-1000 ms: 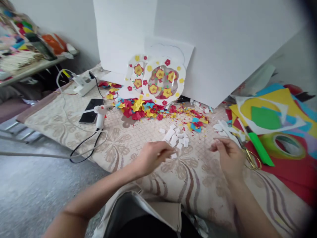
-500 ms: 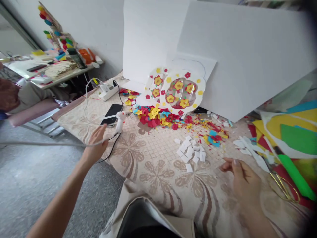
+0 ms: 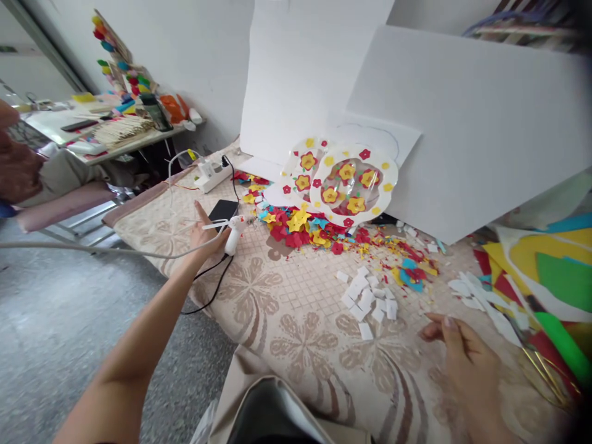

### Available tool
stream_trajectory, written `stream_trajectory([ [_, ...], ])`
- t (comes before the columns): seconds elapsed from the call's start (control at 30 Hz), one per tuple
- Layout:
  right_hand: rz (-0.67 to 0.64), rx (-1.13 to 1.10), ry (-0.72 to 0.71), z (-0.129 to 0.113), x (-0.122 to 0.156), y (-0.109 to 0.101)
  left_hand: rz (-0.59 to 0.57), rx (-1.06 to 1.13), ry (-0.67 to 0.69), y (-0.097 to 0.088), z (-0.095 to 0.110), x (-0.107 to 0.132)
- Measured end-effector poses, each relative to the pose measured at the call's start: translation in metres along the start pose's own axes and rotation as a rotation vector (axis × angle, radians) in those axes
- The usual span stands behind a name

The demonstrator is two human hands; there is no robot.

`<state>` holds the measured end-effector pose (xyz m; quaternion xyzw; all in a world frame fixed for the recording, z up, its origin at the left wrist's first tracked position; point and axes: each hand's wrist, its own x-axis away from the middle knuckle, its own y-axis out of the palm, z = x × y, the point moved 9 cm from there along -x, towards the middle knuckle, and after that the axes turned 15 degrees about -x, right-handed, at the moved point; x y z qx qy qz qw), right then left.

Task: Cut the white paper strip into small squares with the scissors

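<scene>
My left hand [image 3: 203, 234] reaches over the table's left side, its index finger stretched out and the others partly hidden. It is right beside a white glue gun [image 3: 235, 235], and may touch it. A thin white strip [image 3: 215, 225] shows between hand and gun. A pale cord [image 3: 115, 249] crosses in front of my left wrist. Under and behind the fingers lies a black phone [image 3: 224, 209]. My right hand [image 3: 467, 351] hovers low at the right, thumb pressed to curled fingers; whatever they pinch is too small to make out. Nearby are small white foam-like pieces [image 3: 365, 299].
Flower-decorated white rings [image 3: 388, 185] lean against white boards [image 3: 435, 123]. Before them lie colourful paper flowers [image 3: 296, 225] and scraps. Gold-handled scissors [image 3: 546, 373] and a green-handled tool [image 3: 562, 339] lie right. A power strip [image 3: 213, 176] sits back left; another person [image 3: 28, 166] sits beyond.
My left hand has moved forward and right, closer to the glue gun, with its index finger extended. My right hand keeps its pinched pose. The whole view has shifted slightly.
</scene>
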<state>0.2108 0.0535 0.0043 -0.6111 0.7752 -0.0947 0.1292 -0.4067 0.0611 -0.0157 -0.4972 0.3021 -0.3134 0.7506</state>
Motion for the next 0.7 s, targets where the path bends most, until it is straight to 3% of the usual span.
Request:
stream_trajectory([
  [0.13, 0.024, 0.027, 0.011, 0.000, 0.000, 0.002, 0.052, -0.174, -0.034, 0.003, -0.004, -0.011],
  [0.47, -0.004, 0.030, -0.023, 0.021, -0.009, 0.007, -0.003, -0.171, -0.033, 0.013, 0.011, -0.034],
  [0.7, 0.006, 0.047, -0.013, 0.016, -0.008, 0.007, 0.005, -0.139, -0.012, 0.013, 0.013, -0.036],
])
